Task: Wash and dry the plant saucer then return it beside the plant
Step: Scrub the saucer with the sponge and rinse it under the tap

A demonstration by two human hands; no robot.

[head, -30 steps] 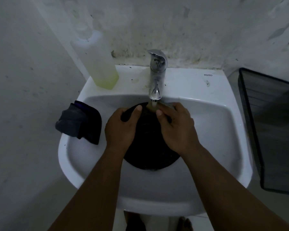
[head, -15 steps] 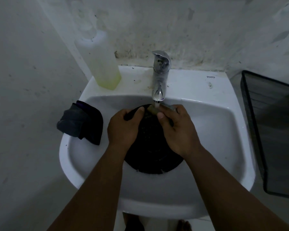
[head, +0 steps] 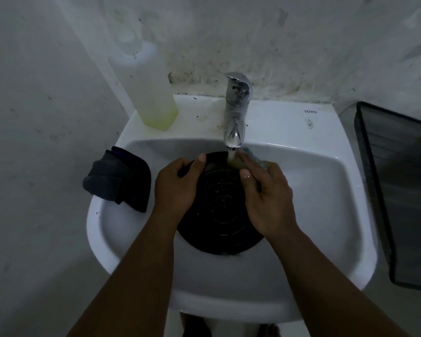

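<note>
A round black plant saucer (head: 221, 215) with ringed ridges sits tilted in the white sink (head: 326, 190), under the running tap (head: 236, 110). My left hand (head: 178, 186) grips its upper left rim, thumb over the edge. My right hand (head: 267, 193) holds a yellowish sponge (head: 241, 161) under the water stream at the saucer's top edge. The plant is out of view.
A dark folded cloth (head: 119, 178) lies over the sink's left rim. A tall bottle with yellow-green liquid (head: 151, 93) stands on the back left ledge. A black mesh basket (head: 399, 190) sits to the right. Stained walls close in behind and on the left.
My right hand has shifted right and opened up more of the saucer's face. The sponge now sits directly under the water stream. My left hand keeps its grip on the rim.
</note>
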